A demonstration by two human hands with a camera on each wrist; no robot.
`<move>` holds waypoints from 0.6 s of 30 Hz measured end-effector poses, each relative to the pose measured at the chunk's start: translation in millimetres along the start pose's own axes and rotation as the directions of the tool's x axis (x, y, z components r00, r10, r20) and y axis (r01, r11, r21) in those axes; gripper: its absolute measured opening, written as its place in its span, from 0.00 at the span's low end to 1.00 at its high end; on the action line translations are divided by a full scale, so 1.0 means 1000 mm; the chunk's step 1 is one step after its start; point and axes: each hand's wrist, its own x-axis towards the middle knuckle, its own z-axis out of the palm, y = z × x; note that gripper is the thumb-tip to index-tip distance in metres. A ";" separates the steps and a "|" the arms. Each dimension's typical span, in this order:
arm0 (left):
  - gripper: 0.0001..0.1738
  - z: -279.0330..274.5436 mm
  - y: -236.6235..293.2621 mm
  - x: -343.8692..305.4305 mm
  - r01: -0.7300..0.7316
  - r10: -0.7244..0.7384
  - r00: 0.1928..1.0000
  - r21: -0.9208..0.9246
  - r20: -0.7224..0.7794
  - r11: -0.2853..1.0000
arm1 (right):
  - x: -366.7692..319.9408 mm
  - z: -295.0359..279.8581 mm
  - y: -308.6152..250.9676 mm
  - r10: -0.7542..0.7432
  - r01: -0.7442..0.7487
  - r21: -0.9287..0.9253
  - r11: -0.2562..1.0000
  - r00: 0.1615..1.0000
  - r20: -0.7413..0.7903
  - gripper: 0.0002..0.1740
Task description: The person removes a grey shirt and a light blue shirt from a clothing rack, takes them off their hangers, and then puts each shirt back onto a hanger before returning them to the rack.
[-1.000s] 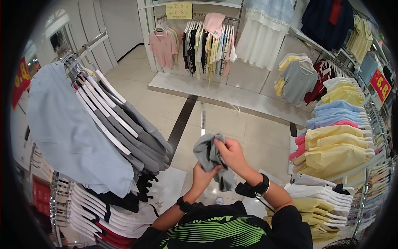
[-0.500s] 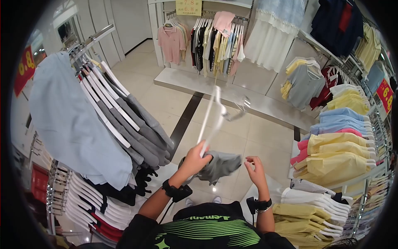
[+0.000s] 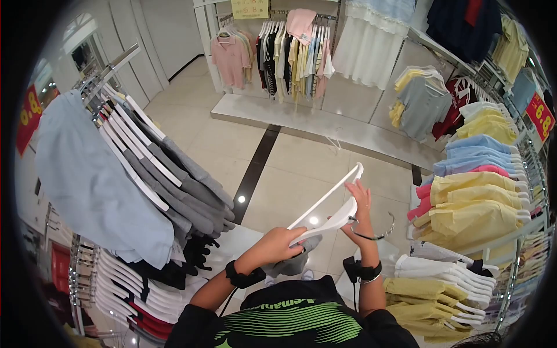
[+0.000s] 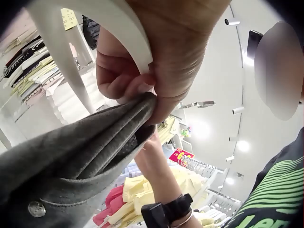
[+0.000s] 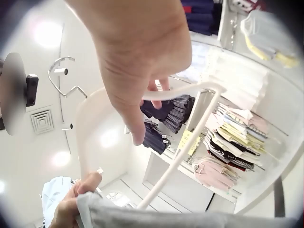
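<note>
White hanger and grey garment in hand, clothes racks all round.

Left hand [image 3: 279,243]: fingers curled, one end of a white hanger [image 3: 343,216] gripped, folded edge of a grey garment [image 3: 290,265] pinched along with it. Right hand [image 3: 360,211]: mostly open, fingers extended and thumb apart, held at the far end of the hanger; firmness of contact can't be told. Hanger tilted, far end higher in the head view, metal hook [image 3: 386,233] out beside the right wrist. Garment hung below the left hand, not spread over the hanger; a round metal button [image 4: 36,209] is seen near its folded edge in the left wrist view. Black wrist devices worn on both arms. Black top [image 3: 290,319] with green stripes and lettering worn.

Left side: grey clothes [image 3: 191,180] hung in a row on white hangers, light blue garment [image 3: 98,180] draped at the near end, white, black and red clothes hung lower down. Right side: yellow clothes [image 3: 473,209] hung in a row, with blue, pink and white ones by them; red sign [image 3: 541,116] above.

Ahead: low platform [image 3: 313,127] set along the wall, mixed clothes and a pink polo shirt [image 3: 229,58] hung over it, white dress [image 3: 368,49] to the right. Loose hanger [image 3: 332,142] seen by the platform edge. Pale tiled floor [image 3: 296,174] crossed by a black strip [image 3: 255,174].
</note>
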 end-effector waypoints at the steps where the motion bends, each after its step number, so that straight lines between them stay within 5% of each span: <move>1: 0.11 0.001 -0.002 -0.002 -0.007 0.007 1.000 0.017 0.026 1.000 | 0.000 -0.004 0.008 -0.001 0.001 0.003 1.000 1.000 0.005 0.41; 3: 0.12 0.003 -0.008 -0.006 0.005 -0.004 0.995 -0.018 0.095 1.000 | 0.000 -0.014 0.032 -0.117 0.067 0.160 0.985 0.937 0.329 0.23; 4: 0.13 0.002 -0.010 -0.007 0.015 -0.007 0.986 -0.047 0.164 0.999 | -0.001 -0.011 0.032 -0.107 0.027 0.264 0.964 0.950 0.294 0.09; 5: 0.13 0.003 -0.013 -0.010 0.013 -0.005 0.988 -0.047 0.155 0.999 | -0.003 -0.016 0.026 -0.115 0.035 0.264 0.964 0.949 0.295 0.09; 7: 0.17 0.001 -0.019 -0.016 -0.015 0.070 0.987 -0.356 0.142 0.934 | -0.015 -0.029 0.010 0.161 -0.345 0.342 0.874 0.870 0.466 0.10; 8: 0.17 -0.009 -0.025 -0.019 0.123 -0.004 0.956 -0.387 0.294 0.914 | -0.024 -0.031 0.010 0.151 -0.338 0.345 0.876 0.870 0.470 0.10; 9: 0.17 -0.010 -0.033 -0.021 0.124 -0.009 0.958 -0.387 0.286 0.914 | -0.036 -0.035 0.015 0.187 -0.332 0.316 0.889 0.892 0.411 0.10; 11: 0.14 -0.012 -0.048 -0.024 0.081 -0.018 0.996 -0.744 0.092 0.663 | -0.040 -0.047 0.019 0.212 -0.324 0.293 0.900 0.911 0.354 0.11; 13: 0.13 -0.021 -0.054 -0.028 0.121 -0.061 0.992 -0.691 0.110 0.712 | -0.037 -0.067 0.015 0.101 -0.233 0.306 0.923 0.915 0.391 0.10; 15: 0.13 -0.019 -0.063 -0.030 0.079 0.006 0.994 -0.775 0.106 0.627 | -0.040 -0.072 0.025 0.115 -0.248 0.335 0.909 0.922 0.370 0.10; 18: 0.13 -0.018 -0.036 -0.029 0.005 0.003 1.000 -0.734 0.009 0.679 | -0.050 -0.076 0.028 0.122 -0.258 0.391 0.884 0.932 0.341 0.08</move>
